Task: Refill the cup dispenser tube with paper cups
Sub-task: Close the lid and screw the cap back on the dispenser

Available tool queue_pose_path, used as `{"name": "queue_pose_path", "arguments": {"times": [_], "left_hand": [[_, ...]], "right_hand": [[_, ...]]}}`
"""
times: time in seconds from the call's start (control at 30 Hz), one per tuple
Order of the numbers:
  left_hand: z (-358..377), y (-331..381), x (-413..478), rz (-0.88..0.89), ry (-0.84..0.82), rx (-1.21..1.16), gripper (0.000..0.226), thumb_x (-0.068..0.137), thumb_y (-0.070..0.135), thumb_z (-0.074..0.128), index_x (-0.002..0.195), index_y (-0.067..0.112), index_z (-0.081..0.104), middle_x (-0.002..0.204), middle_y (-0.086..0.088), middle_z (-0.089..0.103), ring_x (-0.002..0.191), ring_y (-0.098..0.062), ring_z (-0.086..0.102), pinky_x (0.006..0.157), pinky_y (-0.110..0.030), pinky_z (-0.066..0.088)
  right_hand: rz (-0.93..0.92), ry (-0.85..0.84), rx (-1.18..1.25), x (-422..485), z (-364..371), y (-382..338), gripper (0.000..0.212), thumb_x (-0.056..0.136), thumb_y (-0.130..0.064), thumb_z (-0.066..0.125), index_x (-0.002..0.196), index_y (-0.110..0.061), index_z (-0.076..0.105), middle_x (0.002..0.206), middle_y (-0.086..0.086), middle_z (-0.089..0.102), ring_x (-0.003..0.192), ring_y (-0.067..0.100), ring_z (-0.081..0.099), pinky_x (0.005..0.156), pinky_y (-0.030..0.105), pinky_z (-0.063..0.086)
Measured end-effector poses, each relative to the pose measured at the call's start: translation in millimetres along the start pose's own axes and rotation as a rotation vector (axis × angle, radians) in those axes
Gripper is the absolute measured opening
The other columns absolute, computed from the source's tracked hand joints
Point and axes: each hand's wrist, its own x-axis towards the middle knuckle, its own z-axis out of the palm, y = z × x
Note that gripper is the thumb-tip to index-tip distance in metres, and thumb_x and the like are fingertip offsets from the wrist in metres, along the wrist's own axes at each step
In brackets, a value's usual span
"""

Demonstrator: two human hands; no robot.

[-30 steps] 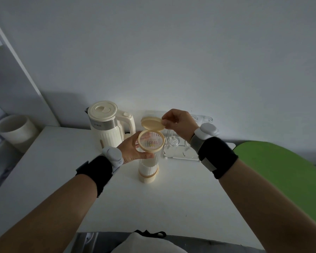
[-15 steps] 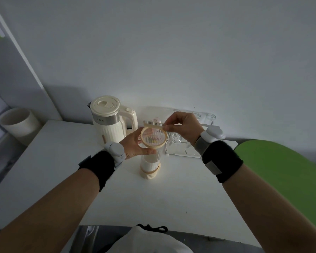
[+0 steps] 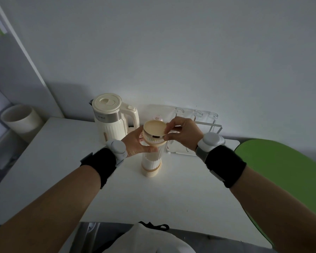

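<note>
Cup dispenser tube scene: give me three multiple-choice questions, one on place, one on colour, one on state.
1. The electric kettle stands where from the cup dispenser tube? A left; B right; C in front.
2. Colour of the lid in the right hand? A green; B cream; C black.
3. The left hand is: A hanging idle; B lifting the kettle; C gripping the tube.
Answers: A, the kettle stands at the tube's left; B, the lid matches the tube's cream base; C, the fingers wrap the tube's upper part.
</note>
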Motion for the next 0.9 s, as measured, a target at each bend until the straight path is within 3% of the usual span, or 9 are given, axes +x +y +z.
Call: {"name": "queue_pose_path", "arguments": {"times": [0.17, 0.33, 0.5, 0.63, 0.9], "left_hand": [[-0.9, -1.0, -0.4, -0.002, 0.005, 0.002, 0.082, 0.065, 0.022, 0.088, 0.133, 0.029, 0.043, 0.125, 0.016, 0.058, 0.117, 0.006, 0.051, 0.092, -0.01, 0.042], [0.0, -0.6, -0.2, -0.007, 0.005, 0.011, 0.079, 0.069, 0.012, 0.084, 0.134, 0.024, 0.041, 0.123, 0.015, 0.057, 0.111, 0.012, 0.05, 0.083, 0.001, 0.041], [0.6, -0.5, -0.4, -0.015, 0.017, 0.015, 0.075, 0.068, 0.013, 0.085, 0.129, 0.028, 0.042, 0.121, 0.016, 0.057, 0.111, 0.01, 0.051, 0.084, 0.0, 0.041], [-0.4, -0.9, -0.9, -0.014, 0.008, 0.014, 0.079, 0.067, 0.016, 0.086, 0.132, 0.028, 0.042, 0.127, 0.01, 0.058, 0.117, 0.002, 0.053, 0.089, -0.005, 0.042], [0.5, -0.5, -1.5, -0.02, 0.016, 0.004, 0.079, 0.067, 0.014, 0.085, 0.132, 0.027, 0.042, 0.124, 0.013, 0.057, 0.113, 0.009, 0.051, 0.086, -0.003, 0.042]], "right_hand": [[-0.034, -0.03, -0.107, 2.2, -1.1, 0.5, 0.018, 0.066, -0.005, 0.084, 0.075, -0.012, 0.07, 0.086, -0.003, 0.061, 0.096, 0.012, 0.066, 0.09, 0.019, 0.051], [-0.051, -0.024, -0.172, 0.4, 1.2, 2.8, 0.019, 0.064, -0.007, 0.085, 0.076, -0.011, 0.072, 0.082, -0.009, 0.058, 0.085, -0.002, 0.06, 0.083, 0.009, 0.046], [-0.064, -0.016, -0.248, -0.5, 3.2, 1.9, 0.019, 0.063, -0.01, 0.085, 0.077, -0.013, 0.074, 0.083, -0.009, 0.056, 0.094, 0.013, 0.06, 0.09, 0.022, 0.046], [-0.071, -0.023, -0.247, -1.7, 4.4, 1.1, 0.018, 0.064, -0.01, 0.085, 0.077, -0.012, 0.074, 0.08, -0.014, 0.054, 0.094, 0.012, 0.059, 0.09, 0.023, 0.046], [-0.091, -0.016, -0.269, -2.3, 6.1, 2.5, 0.019, 0.063, -0.012, 0.086, 0.077, -0.014, 0.073, 0.08, -0.015, 0.054, 0.093, 0.012, 0.056, 0.088, 0.025, 0.045]]}}
